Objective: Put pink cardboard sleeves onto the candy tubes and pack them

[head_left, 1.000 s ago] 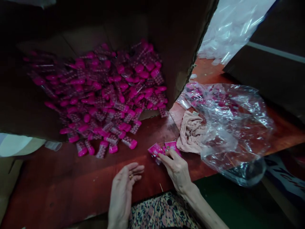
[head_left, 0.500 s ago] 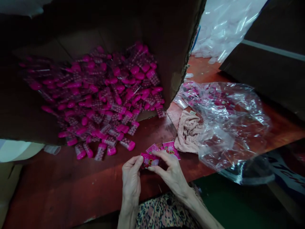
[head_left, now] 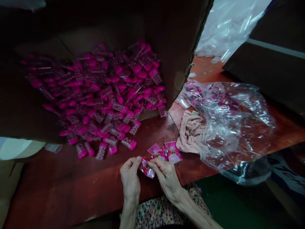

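Seemingly a pink sachet (head_left: 146,167) between fingers (head_left: 132,162)

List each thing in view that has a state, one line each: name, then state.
Held pink sachet, pinched and bent.
Left hand, pinching it.
Right hand, pinching it.
Two pink sachets, lying flat on the table.
Pink-capped tubes, heaped loose.
Plastic bag, crumpled, slack.
Cloth, crumpled.

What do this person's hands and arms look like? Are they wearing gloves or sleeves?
The left hand and right hand are bare, with no gloves. The left forearm and right forearm have no sleeves or watches. The fingers look long and thin. Below them is flowery cloth, probably the person's clothes.
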Demonstrator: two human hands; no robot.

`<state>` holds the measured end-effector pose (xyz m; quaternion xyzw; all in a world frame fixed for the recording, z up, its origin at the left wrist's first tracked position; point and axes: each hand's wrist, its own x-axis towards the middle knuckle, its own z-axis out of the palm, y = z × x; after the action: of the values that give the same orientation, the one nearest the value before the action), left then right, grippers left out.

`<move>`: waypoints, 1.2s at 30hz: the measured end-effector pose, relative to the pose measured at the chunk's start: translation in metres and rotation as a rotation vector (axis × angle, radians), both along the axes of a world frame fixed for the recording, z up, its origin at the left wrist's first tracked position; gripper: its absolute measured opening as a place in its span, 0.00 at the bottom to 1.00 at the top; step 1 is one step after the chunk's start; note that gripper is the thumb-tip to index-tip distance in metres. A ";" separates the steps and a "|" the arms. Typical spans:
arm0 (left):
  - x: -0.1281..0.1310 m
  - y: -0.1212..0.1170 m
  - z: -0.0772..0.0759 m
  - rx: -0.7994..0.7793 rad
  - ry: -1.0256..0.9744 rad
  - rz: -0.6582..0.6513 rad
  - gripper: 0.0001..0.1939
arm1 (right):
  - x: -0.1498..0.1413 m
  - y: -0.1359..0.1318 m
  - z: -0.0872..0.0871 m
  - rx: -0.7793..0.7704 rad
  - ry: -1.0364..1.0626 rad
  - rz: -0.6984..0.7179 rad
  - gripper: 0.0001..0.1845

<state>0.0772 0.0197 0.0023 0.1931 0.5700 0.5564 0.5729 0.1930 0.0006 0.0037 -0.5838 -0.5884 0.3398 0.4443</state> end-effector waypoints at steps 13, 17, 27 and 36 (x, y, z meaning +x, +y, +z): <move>-0.001 -0.010 0.021 -0.157 -0.237 -0.052 0.08 | -0.009 0.011 0.012 0.119 -0.167 0.093 0.18; -0.006 -0.008 0.019 -0.163 -0.223 -0.004 0.10 | -0.009 0.011 0.011 0.093 -0.159 0.099 0.14; -0.025 -0.002 0.019 -0.146 -0.239 0.184 0.07 | -0.022 0.036 0.020 0.081 -0.354 0.178 0.11; -0.051 0.004 0.025 -0.135 -0.283 0.357 0.05 | -0.043 0.039 -0.010 0.112 -0.606 0.301 0.20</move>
<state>0.0264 0.0237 0.0269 -0.0296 0.5450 0.6310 0.5514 0.1502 0.0393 -0.0066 -0.5397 -0.7909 0.1800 0.2256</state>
